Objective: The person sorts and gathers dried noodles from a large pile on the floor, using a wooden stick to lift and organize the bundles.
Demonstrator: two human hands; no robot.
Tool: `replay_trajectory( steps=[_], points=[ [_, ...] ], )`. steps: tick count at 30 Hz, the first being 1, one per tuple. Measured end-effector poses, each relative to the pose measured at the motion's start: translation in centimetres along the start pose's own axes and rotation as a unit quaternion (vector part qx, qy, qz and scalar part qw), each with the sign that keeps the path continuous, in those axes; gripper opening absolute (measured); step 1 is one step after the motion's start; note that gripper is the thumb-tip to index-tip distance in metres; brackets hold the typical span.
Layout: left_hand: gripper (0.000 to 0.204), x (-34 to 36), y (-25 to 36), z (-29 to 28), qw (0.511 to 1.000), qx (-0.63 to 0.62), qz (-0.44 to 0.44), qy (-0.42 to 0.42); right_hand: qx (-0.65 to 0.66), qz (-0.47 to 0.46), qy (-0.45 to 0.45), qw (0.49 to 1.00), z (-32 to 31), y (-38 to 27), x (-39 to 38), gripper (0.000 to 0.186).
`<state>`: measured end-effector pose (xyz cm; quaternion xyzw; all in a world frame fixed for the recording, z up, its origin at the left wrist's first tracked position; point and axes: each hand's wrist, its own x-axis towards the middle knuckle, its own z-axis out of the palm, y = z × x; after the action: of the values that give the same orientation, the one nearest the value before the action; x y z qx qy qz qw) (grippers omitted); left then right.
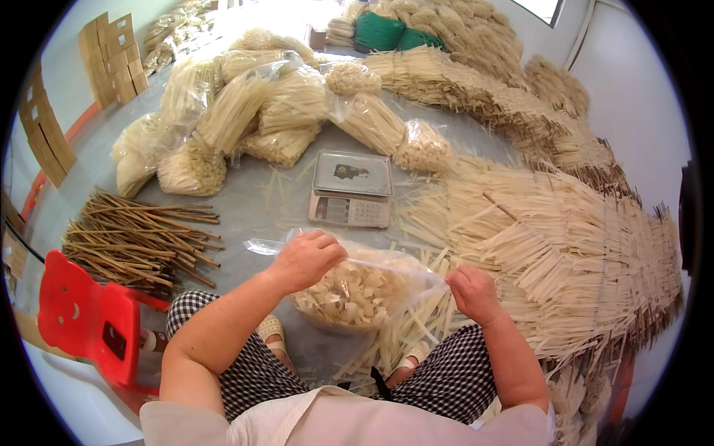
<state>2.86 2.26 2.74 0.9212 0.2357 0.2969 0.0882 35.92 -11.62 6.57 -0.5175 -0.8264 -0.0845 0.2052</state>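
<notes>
Partly hidden: fingertips of the left hand (311,258) and right hand (474,293), both curled closed, pinching the upper edge of a clear plastic bag (405,276) at two points; exact finger placement cannot be told. Bag stands between the feet (272,331), near the scale (352,187); glare blurs its contents, pale, flat, irregular pieces (351,296). Base indistinct.

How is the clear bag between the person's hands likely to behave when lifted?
The bag would probably be floppy, as its thin film wrinkles. The pale pieces seen through it look loose, so they may shift. Its glossy surface could be slippery.
</notes>
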Motion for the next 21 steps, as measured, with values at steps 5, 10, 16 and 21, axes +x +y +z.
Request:
replay_trajectory(
  steps=[5, 10, 16, 21],
  points=[
    [0.011, -2.4, -1.8, -1.6, 0.998, 0.058, -0.025, -0.009, 0.022, 0.023, -0.003, 0.999, 0.1, 1.2, -1.1, 0.006],
    [0.017, -5.9, -5.1, -4.2, 0.985, 0.142, -0.062, -0.080, 0.037, 0.035, -0.013, 0.999, 0.3, 1.9, -1.4, 0.004],
    [0.020, -8.5, -9.4, -7.0, 0.957, 0.239, -0.104, -0.126, 0.063, 0.043, -0.016, 0.997, 2.1, 2.9, -1.8, 0.005],
    [0.019, -16.6, -16.7, -9.0, 0.884, 0.161, -0.429, -0.093, 0.066, 0.108, -0.070, 0.989, 2.1, 1.9, -1.3, 0.005]
  ],
)
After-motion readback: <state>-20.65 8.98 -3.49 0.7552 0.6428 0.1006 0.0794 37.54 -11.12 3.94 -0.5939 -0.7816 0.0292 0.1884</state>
